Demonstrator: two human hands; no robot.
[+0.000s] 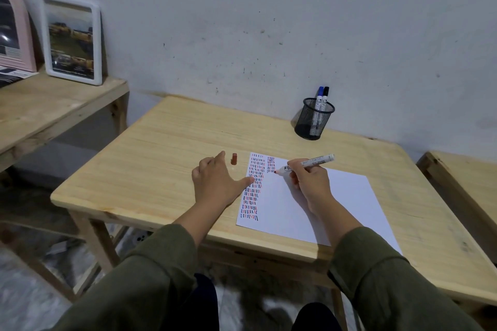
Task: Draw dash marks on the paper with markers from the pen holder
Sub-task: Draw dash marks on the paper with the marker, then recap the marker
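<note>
A white sheet of paper (322,204) lies on the wooden table (166,148), with columns of red, blue and black dash marks along its left side. My right hand (312,183) grips a red marker (306,164), its tip touching the paper under the second, short column of dashes. My left hand (217,183) rests flat on the table, thumb touching the paper's left edge. The marker's red cap (234,158) stands on the table just beyond my left fingers. A black mesh pen holder (313,122) at the back holds a blue marker (319,97) and a black marker (325,97).
The grey wall stands right behind the table. A lower wooden bench (53,105) at left carries a white picture frame (72,40) and a pink arched frame (13,32). Another wooden table (468,183) edge shows at right.
</note>
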